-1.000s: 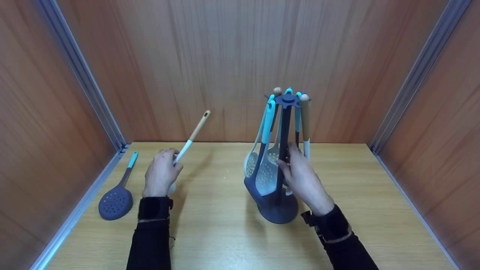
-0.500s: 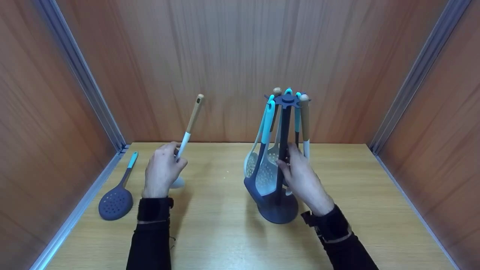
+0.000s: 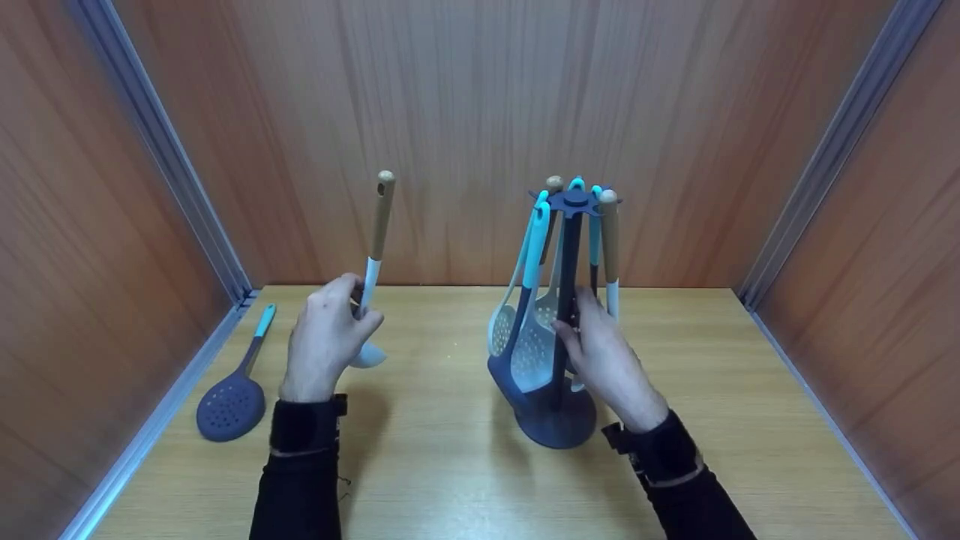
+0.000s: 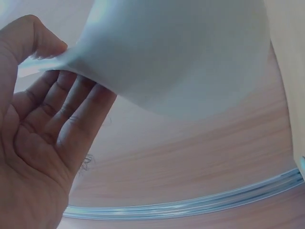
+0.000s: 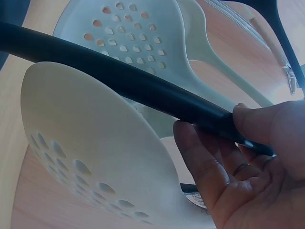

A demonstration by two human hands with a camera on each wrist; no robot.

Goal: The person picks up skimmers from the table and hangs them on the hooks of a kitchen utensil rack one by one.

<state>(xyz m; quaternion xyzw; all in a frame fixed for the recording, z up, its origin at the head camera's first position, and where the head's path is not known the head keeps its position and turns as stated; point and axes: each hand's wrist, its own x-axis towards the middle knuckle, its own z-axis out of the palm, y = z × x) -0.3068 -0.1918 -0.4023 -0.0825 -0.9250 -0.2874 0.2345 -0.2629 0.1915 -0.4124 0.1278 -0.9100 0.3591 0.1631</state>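
Note:
In the head view my left hand (image 3: 322, 341) pinches a white cooking spoon with a wooden handle (image 3: 383, 217), held nearly upright above the table. Its broad, smooth head (image 4: 176, 57) fills much of the left wrist view, with thumb and fingers at the neck. Farther right, my right hand (image 3: 611, 360) grips the black post (image 3: 570, 262) of a utensil stand. Around that post hang several utensils, among them a dark one with a turquoise handle (image 3: 538, 244) and one with a wooden handle (image 3: 610, 240). Close in the right wrist view is a white perforated head (image 5: 95, 138).
On the table's left lies a dark perforated skimmer (image 3: 231, 407) with a turquoise handle. The stand's round base (image 3: 559, 427) rests on the wooden table (image 3: 450, 480). Wood panels (image 3: 480, 135) with metal edging enclose the back and sides.
The spoon's wooden handle has swung leftward and up, from slanting to nearly upright, and more of its white head shows. My left hand has risen slightly. The right hand and stand stay put.

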